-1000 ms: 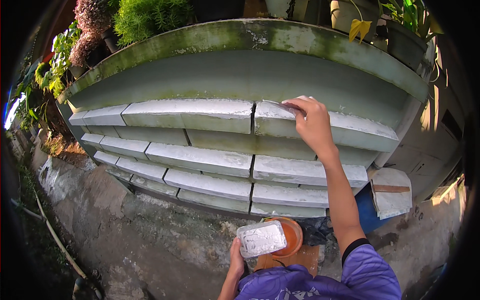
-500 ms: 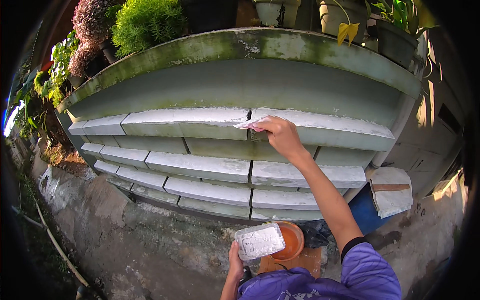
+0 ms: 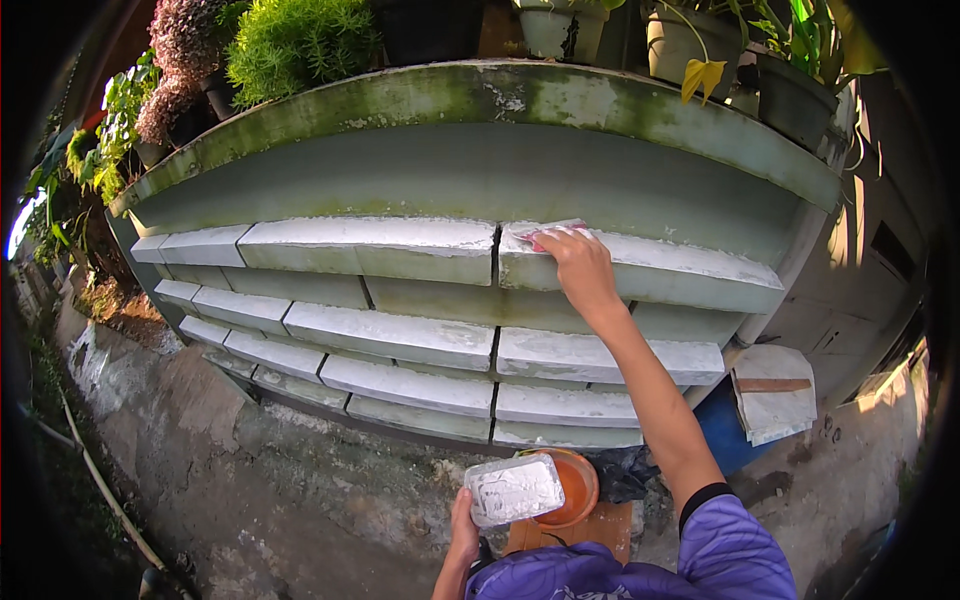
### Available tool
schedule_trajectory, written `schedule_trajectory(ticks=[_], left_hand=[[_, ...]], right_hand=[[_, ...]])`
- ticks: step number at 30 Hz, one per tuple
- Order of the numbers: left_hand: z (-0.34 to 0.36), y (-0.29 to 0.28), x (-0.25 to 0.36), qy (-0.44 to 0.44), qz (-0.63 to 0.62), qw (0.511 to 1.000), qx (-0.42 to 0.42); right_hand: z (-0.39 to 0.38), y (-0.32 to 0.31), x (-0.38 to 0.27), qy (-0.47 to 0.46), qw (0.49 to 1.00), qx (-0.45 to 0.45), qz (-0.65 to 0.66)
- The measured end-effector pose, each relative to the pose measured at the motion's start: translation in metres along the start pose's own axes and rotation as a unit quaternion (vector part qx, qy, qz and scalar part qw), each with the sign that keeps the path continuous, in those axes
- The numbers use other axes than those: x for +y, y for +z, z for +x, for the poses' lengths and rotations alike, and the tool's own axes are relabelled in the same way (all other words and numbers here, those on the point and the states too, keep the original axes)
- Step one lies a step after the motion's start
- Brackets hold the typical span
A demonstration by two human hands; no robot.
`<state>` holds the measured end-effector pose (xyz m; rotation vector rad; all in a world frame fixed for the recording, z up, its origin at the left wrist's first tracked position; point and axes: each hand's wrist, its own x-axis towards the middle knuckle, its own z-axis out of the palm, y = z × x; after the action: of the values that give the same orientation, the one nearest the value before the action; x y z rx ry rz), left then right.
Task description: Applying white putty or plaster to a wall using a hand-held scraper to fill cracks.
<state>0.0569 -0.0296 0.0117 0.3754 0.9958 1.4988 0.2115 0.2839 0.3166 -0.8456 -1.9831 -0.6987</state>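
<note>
My right hand (image 3: 585, 270) grips a thin pink, white-smeared scraper (image 3: 535, 237) against the top ledge (image 3: 680, 260), just right of the dark vertical gap between blocks. The ledge's upper face is coated white, its front greenish. My left hand (image 3: 462, 520) holds a shallow rectangular tray (image 3: 513, 490) smeared with white paste by its left end. Partly behind the tray is an orange bucket (image 3: 582, 480) on a brown board (image 3: 600, 530). Further white-coated ledges (image 3: 400, 385) step down the wall below.
Potted plants (image 3: 295, 50) line the mossy upper rim (image 3: 580, 100). At right stand a vertical pipe (image 3: 770, 300) and a blue container (image 3: 725, 430) topped by a pale sheet (image 3: 770, 375). A long pole (image 3: 100, 485) lies at lower left on concrete ground (image 3: 230, 480).
My right hand and scraper swung left across the gap, then came back slightly right to the right-hand block. My left hand still holds the tray, nearly in the same place.
</note>
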Motion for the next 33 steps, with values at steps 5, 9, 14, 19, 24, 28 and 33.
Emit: schedule_trajectory(ticks=[5,9,14,19,24,28,33], left_hand=[[-0.002,0.0,-0.001,-0.005,-0.007,1.0,-0.001],[-0.002,0.002,-0.001,-0.014,-0.009,1.0,0.008],[0.001,0.003,-0.001,-0.015,-0.001,1.0,-0.009],[0.0,0.001,0.005,-0.001,-0.01,1.0,0.006],[0.0,0.0,0.004,0.004,0.004,1.0,-0.001],[0.003,-0.001,0.001,-0.007,0.002,1.0,-0.008],[-0.003,0.002,0.01,0.008,0.012,0.999,0.029]], right_hand=[[-0.009,-0.04,-0.03,0.039,0.99,-0.128,0.047],[0.0,-0.057,-0.037,0.043,0.994,-0.079,0.055],[0.007,-0.021,-0.011,0.049,0.996,-0.064,-0.037],[-0.004,-0.035,-0.044,0.03,0.993,-0.111,0.033],[0.005,-0.047,-0.037,0.007,0.999,-0.036,0.005],[-0.005,-0.02,-0.02,0.059,0.992,-0.108,0.013],[-0.009,-0.055,-0.045,0.056,0.992,-0.107,0.033]])
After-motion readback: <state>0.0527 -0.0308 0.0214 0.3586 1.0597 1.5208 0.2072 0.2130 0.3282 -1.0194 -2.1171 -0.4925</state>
